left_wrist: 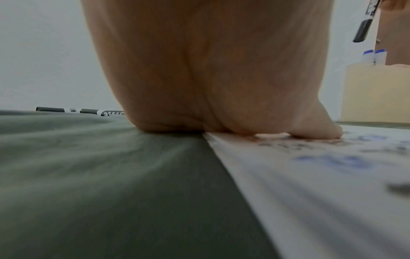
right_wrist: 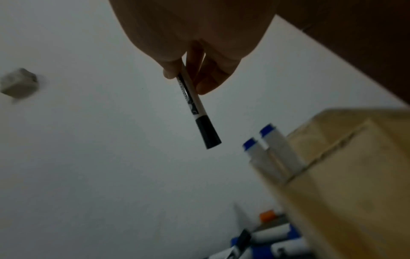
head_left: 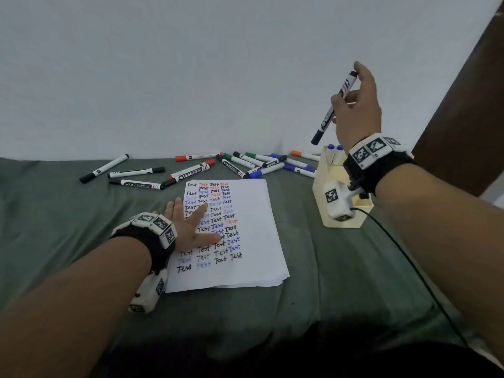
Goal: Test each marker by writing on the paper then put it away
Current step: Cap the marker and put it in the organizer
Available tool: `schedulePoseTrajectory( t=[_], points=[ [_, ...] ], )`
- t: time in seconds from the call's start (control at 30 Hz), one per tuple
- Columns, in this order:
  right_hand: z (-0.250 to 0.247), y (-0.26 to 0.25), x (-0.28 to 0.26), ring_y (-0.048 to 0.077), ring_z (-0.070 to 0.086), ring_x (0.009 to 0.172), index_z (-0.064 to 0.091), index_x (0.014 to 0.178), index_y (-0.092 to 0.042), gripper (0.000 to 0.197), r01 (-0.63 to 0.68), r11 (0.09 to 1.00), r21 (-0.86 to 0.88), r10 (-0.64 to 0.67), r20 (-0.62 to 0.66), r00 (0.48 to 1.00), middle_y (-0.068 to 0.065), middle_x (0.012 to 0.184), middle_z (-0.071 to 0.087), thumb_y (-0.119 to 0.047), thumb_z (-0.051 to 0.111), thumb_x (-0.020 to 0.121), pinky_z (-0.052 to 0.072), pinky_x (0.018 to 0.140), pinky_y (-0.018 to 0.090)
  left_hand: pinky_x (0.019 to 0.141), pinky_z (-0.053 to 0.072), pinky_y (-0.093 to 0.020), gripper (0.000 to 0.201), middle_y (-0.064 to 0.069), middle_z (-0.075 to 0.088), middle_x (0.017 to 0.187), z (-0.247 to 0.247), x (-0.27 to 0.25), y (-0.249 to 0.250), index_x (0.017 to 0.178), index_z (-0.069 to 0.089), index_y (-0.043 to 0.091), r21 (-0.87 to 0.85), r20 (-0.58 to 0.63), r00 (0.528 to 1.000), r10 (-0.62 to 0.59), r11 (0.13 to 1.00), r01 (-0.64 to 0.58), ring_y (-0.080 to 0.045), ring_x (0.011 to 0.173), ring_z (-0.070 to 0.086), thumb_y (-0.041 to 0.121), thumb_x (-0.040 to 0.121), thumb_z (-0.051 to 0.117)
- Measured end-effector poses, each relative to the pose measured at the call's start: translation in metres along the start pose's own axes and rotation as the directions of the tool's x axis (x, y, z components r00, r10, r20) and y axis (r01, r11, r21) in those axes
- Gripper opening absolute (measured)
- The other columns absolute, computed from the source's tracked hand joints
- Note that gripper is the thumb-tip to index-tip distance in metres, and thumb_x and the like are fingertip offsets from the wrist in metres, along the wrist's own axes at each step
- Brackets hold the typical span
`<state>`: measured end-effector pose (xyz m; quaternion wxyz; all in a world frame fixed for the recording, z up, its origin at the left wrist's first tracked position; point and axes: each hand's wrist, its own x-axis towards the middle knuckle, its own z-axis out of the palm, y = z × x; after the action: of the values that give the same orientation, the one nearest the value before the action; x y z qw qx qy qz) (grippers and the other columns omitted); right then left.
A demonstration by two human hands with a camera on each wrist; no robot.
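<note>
My right hand (head_left: 354,105) grips a capped black marker (head_left: 334,107) in the air, cap end pointing down, just above and left of the cream holder (head_left: 327,181). The same black marker (right_wrist: 197,108) hangs from my fingers in the right wrist view, near two blue-capped markers (right_wrist: 266,150) standing in the holder (right_wrist: 346,184). My left hand (head_left: 191,222) lies flat with spread fingers on the white paper (head_left: 253,236), which is covered with rows of "Test". In the left wrist view the palm (left_wrist: 210,70) presses the paper's edge (left_wrist: 288,175).
Several loose markers lie along the back of the green cloth (head_left: 68,227): black ones (head_left: 136,184) at left, red, green and blue ones (head_left: 267,165) in the middle, an orange-capped one (head_left: 304,154) by the holder. A black cable (head_left: 409,263) runs from my right wrist. A white wall stands behind.
</note>
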<state>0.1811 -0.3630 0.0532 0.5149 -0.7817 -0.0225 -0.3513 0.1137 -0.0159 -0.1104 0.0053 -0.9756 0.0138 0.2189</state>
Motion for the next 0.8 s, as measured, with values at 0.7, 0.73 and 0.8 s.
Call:
schedulePoseTrajectory(
  t=[0.7,0.73,0.8],
  points=[
    [0.022,0.044,-0.031,0.031,0.018,0.151,0.043,0.149,-0.034,0.050,0.297,0.628,-0.720,-0.034,0.356,0.934,-0.001,0.158,0.038,-0.045,0.050,0.100,0.027,0.116,0.053,0.119,0.000,-0.061,0.135,-0.015,-0.032,0.159,-0.021,0.009,0.002,0.148,-0.025,0.050,0.044,0.161,0.986,-0.036,0.999,0.029,-0.044,0.148,-0.018,0.109,0.039,0.030],
    [0.031,0.041,-0.038,0.031,0.017,0.152,0.043,0.149,-0.033,0.052,0.371,0.649,-0.665,-0.075,0.429,0.900,0.000,0.160,0.036,-0.044,0.052,0.100,0.023,0.118,0.052,0.118,0.000,-0.061,0.137,-0.016,-0.031,0.159,-0.023,0.009,0.002,0.148,-0.025,0.050,0.063,0.171,0.984,-0.039,0.998,0.028,-0.044,0.148,-0.017,0.108,0.038,0.032],
    [0.052,0.038,-0.053,0.030,0.021,0.151,0.043,0.151,-0.031,0.055,0.488,0.705,-0.514,-0.099,0.610,0.786,0.003,0.159,0.038,-0.042,0.056,0.099,0.020,0.122,0.048,0.119,0.004,-0.058,0.136,-0.018,-0.030,0.159,-0.028,0.009,0.003,0.149,-0.024,0.048,0.090,0.185,0.981,-0.051,0.995,0.035,-0.045,0.149,-0.014,0.105,0.042,0.039]
  ],
)
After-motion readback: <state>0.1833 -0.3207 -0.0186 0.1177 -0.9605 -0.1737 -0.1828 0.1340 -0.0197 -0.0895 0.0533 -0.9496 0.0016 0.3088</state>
